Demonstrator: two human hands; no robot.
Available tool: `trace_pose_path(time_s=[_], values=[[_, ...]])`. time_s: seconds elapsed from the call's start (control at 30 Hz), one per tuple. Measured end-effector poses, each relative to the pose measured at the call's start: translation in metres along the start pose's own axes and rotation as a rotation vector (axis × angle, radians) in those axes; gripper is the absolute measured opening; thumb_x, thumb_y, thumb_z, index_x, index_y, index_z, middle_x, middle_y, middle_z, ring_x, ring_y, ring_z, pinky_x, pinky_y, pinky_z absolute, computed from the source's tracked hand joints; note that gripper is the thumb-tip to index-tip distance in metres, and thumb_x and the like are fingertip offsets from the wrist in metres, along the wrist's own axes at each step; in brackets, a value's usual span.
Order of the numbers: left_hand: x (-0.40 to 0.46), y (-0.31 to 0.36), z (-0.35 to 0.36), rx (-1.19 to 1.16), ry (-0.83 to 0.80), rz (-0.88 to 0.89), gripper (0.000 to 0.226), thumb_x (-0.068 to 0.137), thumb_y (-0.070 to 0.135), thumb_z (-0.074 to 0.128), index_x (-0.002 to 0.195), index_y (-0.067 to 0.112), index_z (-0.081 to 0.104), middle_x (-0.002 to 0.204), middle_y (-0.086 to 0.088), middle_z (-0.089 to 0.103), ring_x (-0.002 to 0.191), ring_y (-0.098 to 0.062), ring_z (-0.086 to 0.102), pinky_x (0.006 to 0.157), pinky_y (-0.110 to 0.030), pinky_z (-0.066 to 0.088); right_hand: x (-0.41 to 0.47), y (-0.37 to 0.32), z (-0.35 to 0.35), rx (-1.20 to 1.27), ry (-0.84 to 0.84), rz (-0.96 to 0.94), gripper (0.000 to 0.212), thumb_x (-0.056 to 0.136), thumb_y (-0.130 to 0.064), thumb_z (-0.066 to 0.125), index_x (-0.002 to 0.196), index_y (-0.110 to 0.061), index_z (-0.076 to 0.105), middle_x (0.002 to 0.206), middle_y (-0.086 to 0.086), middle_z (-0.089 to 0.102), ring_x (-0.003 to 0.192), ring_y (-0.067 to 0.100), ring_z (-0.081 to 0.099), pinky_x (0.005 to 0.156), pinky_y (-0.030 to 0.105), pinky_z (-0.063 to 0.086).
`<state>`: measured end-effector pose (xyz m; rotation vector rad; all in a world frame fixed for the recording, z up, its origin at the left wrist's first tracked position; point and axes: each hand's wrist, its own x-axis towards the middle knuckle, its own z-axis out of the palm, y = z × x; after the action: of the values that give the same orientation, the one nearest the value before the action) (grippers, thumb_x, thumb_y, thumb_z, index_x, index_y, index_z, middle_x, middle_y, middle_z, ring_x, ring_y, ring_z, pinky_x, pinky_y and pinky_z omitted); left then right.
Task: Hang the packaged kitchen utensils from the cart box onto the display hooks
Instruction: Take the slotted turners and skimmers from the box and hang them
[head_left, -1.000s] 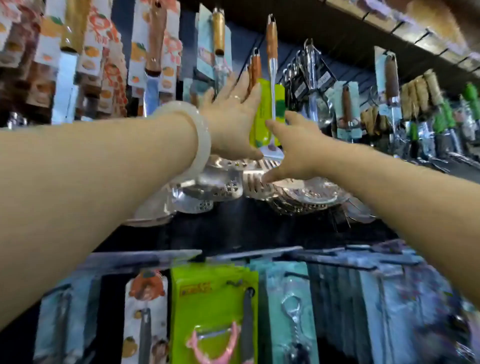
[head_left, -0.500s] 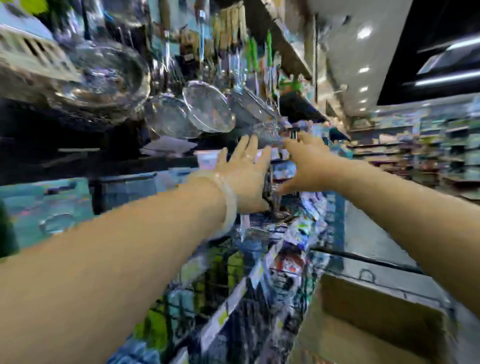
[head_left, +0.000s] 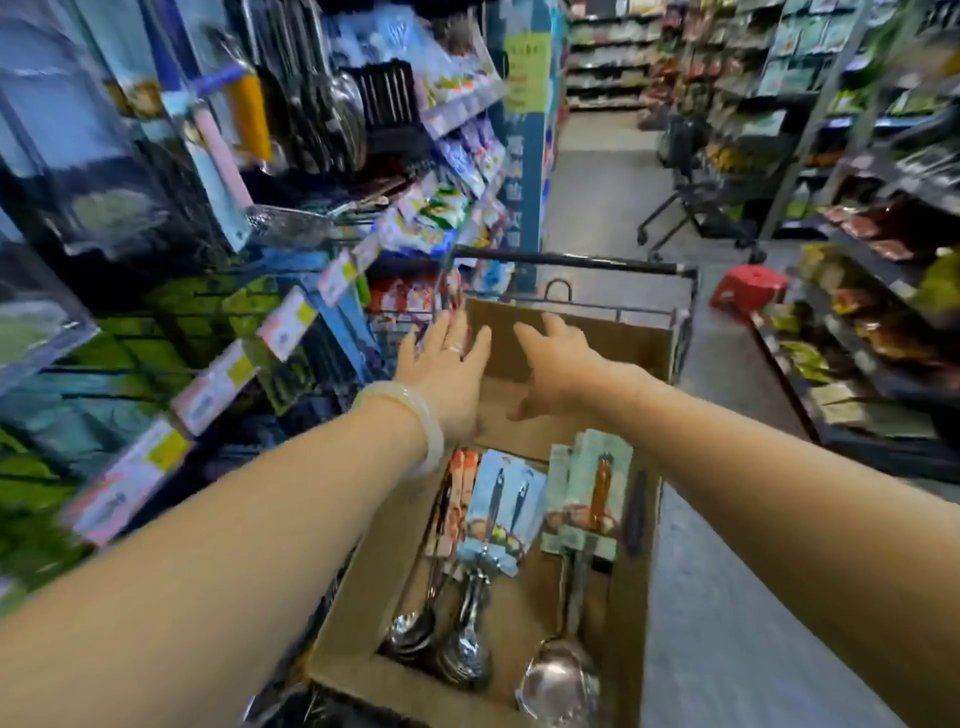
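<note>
A cardboard box (head_left: 582, 338) sits in the cart below me. In it lie packaged steel ladles (head_left: 491, 514) on blue cards, a wooden-handled ladle (head_left: 597, 499) on a teal card, and a red-carded pack (head_left: 457, 499) at the left. My left hand (head_left: 447, 374), with a pale bangle and a ring, hovers open over the box's far end. Beside it, my right hand (head_left: 556, 364) is also open and empty, fingers spread. The display hooks with hanging utensils (head_left: 322, 119) are up at the left.
The cart's black handle bar (head_left: 571, 260) crosses beyond the box. Shelves with price tags (head_left: 285, 322) run along the left. A red stool (head_left: 748, 286) and a wheeled black cart (head_left: 701, 192) stand in the aisle; stocked shelves (head_left: 872, 322) line the right.
My view swung from the hanging utensils on the wall down and right to the cart box. Both empty hands dropped from the hooks to above the box.
</note>
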<state>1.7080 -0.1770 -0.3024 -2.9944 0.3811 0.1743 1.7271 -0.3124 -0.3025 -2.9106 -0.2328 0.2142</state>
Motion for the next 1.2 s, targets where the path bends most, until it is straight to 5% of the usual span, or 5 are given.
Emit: trace_pose_path(time_s=[0.3, 0.4, 0.67, 1.07, 1.2], values=[[0.04, 0.031, 0.18, -0.175, -0.405, 0.137, 0.091, 0.087, 0.046, 0.056, 0.15, 0.017, -0.004, 0.158, -0.012, -0.011, 0.147, -0.029, -0.011, 0.118, -0.048, 0.006, 0.001, 0.057, 0.172, 0.253, -0.393, 0.36, 0.073, 0.09, -0.027, 0.057, 0.147, -0.009, 0.014, 0.152, 0.016, 0.02, 0.14, 0.032, 0.023, 0.112, 0.035, 0.023], [0.046, 0.04, 0.234, -0.193, -0.592, 0.212, 0.089, 0.089, 0.04, 0.056, 0.15, 0.015, -0.003, 0.158, -0.013, -0.012, 0.147, -0.03, -0.009, 0.12, -0.046, 0.008, -0.001, 0.071, 0.239, 0.424, -0.471, 0.637, 0.091, 0.083, -0.028, 0.066, 0.148, -0.006, 0.006, 0.15, 0.018, 0.025, 0.138, 0.033, 0.03, 0.11, 0.033, 0.03], [0.063, 0.05, 0.308, -0.379, -0.7, 0.233, 0.078, 0.09, 0.035, 0.056, 0.15, 0.019, 0.009, 0.16, -0.007, 0.003, 0.147, -0.025, 0.005, 0.12, -0.039, 0.015, 0.011, 0.096, 0.317, 0.586, -0.257, 1.095, 0.037, 0.096, -0.022, 0.047, 0.131, -0.011, 0.041, 0.132, 0.011, 0.053, 0.123, 0.029, 0.051, 0.094, 0.037, 0.044], [0.089, 0.053, 0.298, -0.533, -0.701, 0.146, 0.07, 0.089, 0.032, 0.058, 0.147, 0.017, 0.022, 0.154, -0.005, 0.021, 0.141, -0.025, 0.027, 0.115, -0.039, 0.029, 0.007, 0.096, 0.308, 0.727, -0.222, 0.979, 0.032, 0.096, -0.016, 0.046, 0.128, -0.01, 0.047, 0.128, 0.011, 0.056, 0.117, 0.027, 0.054, 0.091, 0.034, 0.045], [0.079, 0.053, 0.289, -0.756, -0.786, 0.124, 0.056, 0.083, 0.031, 0.066, 0.133, 0.02, 0.045, 0.13, -0.002, 0.055, 0.12, -0.021, 0.053, 0.103, -0.037, 0.044, 0.016, 0.089, 0.286, 0.976, -0.155, 0.819, 0.017, 0.095, -0.017, 0.05, 0.111, -0.018, 0.054, 0.101, -0.001, 0.061, 0.087, 0.014, 0.058, 0.081, 0.031, 0.051]])
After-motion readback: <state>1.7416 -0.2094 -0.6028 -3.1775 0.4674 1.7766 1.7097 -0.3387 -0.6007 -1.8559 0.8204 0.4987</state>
